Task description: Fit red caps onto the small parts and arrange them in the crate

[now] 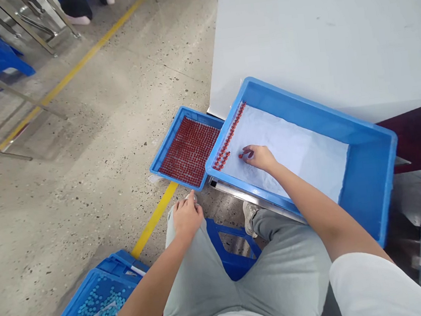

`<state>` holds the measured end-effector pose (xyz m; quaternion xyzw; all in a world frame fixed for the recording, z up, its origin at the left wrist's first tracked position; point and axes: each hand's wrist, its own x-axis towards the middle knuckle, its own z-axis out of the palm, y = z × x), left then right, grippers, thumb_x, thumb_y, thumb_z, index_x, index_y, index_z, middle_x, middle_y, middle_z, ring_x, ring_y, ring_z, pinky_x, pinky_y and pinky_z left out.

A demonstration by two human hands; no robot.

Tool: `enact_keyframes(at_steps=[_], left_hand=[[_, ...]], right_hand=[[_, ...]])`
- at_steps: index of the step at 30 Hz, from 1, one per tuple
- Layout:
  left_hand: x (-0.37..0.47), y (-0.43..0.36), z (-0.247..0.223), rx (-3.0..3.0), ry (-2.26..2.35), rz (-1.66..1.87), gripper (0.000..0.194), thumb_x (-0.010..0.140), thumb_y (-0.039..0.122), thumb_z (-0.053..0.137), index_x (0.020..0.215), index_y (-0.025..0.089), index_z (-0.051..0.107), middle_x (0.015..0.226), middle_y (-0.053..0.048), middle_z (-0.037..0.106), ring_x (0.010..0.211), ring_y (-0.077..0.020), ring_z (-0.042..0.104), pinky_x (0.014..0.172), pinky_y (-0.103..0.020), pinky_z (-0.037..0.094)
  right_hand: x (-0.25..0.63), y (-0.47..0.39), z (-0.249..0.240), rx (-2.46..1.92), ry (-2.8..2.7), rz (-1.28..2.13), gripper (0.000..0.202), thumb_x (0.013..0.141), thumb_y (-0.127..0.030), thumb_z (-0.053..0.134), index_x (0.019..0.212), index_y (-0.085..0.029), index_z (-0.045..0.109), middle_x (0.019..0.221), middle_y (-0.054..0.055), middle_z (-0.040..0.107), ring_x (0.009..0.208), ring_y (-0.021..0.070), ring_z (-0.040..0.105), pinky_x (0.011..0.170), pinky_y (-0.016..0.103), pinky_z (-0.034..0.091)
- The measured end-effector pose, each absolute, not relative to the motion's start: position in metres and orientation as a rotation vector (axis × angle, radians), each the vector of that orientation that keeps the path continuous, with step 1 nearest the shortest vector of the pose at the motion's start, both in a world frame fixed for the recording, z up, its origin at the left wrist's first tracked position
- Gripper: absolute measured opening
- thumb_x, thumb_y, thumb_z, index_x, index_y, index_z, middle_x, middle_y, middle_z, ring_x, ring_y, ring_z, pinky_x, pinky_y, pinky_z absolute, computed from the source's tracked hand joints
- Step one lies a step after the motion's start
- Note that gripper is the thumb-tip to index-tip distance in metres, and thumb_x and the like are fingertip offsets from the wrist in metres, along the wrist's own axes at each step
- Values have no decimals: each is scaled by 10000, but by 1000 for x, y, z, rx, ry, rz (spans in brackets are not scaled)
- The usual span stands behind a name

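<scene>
My right hand [260,157] is over the white sheet [288,144] that lines a large blue tray [315,108]. Its fingertips are closed on a small red round piece [240,155], partly hidden by the fingers. To its left, similar red pieces [232,131] form a row along the tray's left side, with a shorter row beside it at the near end. My left hand [187,215] rests on my left knee, holding nothing, with its index finger stretched out. Just beyond it, a smaller blue tray [168,141] is filled with rows of red pieces [192,152].
A white table [317,29] spreads beyond the large tray. At lower left, a blue bin [70,300] holds light-blue pieces [94,305]. Part of a blue stool [230,249] shows beneath me. Across the yellow floor line [95,47] are metal frames, blue stools and another person's feet [80,18].
</scene>
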<state>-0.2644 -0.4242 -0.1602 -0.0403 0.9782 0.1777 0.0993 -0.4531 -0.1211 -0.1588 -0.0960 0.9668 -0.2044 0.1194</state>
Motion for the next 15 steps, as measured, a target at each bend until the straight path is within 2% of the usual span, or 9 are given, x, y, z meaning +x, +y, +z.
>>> enact_keyframes(at_steps=[4,15], left_hand=[[-264,-424,-159,-102,2900,529,513,864,253,395,1371,177,425,1012,-77,702,1036,-245,582,1023,-409,327],[-263,-426,-157,-109,2892,524,518,868,261,403,1380,188,414,1015,-68,700,1046,-239,568,1021,-402,326]], right_hand=[[-450,-126,-163,-213,2842,-621,348,754,-338,641,1081,-218,640,940,4,729,796,150,675,768,257,490],[-469,-144,-173,-193,2830,-750,320,768,-244,631,1085,-203,639,954,12,732,755,133,678,760,247,497]])
